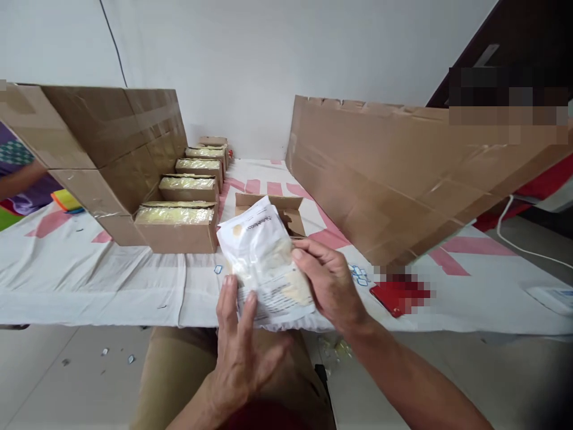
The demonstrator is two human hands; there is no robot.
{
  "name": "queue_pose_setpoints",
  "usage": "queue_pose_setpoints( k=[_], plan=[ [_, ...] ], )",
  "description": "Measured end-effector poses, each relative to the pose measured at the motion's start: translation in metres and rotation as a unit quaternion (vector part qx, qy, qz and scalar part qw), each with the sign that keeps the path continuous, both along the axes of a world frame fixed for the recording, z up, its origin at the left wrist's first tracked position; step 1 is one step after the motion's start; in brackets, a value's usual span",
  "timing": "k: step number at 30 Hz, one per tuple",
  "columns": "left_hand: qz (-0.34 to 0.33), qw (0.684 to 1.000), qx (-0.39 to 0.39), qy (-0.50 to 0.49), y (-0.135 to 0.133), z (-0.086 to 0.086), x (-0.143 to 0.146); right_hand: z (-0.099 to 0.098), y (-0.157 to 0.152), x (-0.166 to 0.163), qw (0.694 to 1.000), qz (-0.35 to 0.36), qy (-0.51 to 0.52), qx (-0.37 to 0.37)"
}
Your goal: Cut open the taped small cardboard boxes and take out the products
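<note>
A clear plastic packet (264, 263) with printed white paper inside is tilted over the table's front edge, with more paper edges showing behind it. My right hand (333, 280) grips its right side between thumb and fingers. At the lower left of the packet, my left hand (244, 340) has its fingers spread, the fingertips resting against the plastic; its thumb is blurred. Just behind the packet stands an open cardboard box (293, 209), partly hidden by it.
On the left, several boxes (176, 236) of yellowish packets line a cardboard wall (111, 131). Another cardboard panel (380, 173) stands on the right. A red phone-like object (389, 298) and small blue-edged pieces (359, 276) lie by my right hand. Another person's arm (22, 179) shows far left.
</note>
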State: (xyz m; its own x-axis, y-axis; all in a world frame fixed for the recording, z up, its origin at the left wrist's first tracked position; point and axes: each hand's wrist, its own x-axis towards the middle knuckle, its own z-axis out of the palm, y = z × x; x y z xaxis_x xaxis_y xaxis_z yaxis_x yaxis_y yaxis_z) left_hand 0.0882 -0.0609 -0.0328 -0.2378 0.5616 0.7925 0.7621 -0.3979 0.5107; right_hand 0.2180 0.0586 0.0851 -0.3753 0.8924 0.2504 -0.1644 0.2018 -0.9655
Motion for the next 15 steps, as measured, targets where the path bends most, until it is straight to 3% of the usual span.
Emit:
queue_pose_setpoints(
  k=[3, 5, 9, 10, 12, 15],
  plan=[
    [0.057, 0.993, 0.026, -0.100, 0.010, 0.007, -0.014, 0.001, -0.018, -0.017, 0.995, 0.101, 0.020, -0.016],
    [0.040, 0.970, -0.010, -0.238, 0.012, 0.019, -0.029, 0.008, -0.025, -0.018, 0.990, 0.136, 0.013, 0.040],
    [-0.084, 0.856, -0.058, -0.506, 0.009, 0.042, -0.056, 0.016, -0.015, -0.009, 0.975, -0.006, -0.030, 0.221],
    [-0.108, 0.830, -0.047, -0.545, 0.008, 0.046, -0.061, 0.014, -0.009, -0.007, 0.974, -0.028, -0.045, 0.221],
    [-0.133, 0.797, -0.031, -0.589, 0.006, 0.052, -0.066, 0.008, 0.003, -0.006, 0.985, 0.010, -0.065, 0.162],
    [-0.160, 0.791, -0.034, -0.589, 0.005, 0.062, -0.073, -0.003, 0.010, -0.010, 0.991, 0.110, -0.050, 0.056]
  ],
)
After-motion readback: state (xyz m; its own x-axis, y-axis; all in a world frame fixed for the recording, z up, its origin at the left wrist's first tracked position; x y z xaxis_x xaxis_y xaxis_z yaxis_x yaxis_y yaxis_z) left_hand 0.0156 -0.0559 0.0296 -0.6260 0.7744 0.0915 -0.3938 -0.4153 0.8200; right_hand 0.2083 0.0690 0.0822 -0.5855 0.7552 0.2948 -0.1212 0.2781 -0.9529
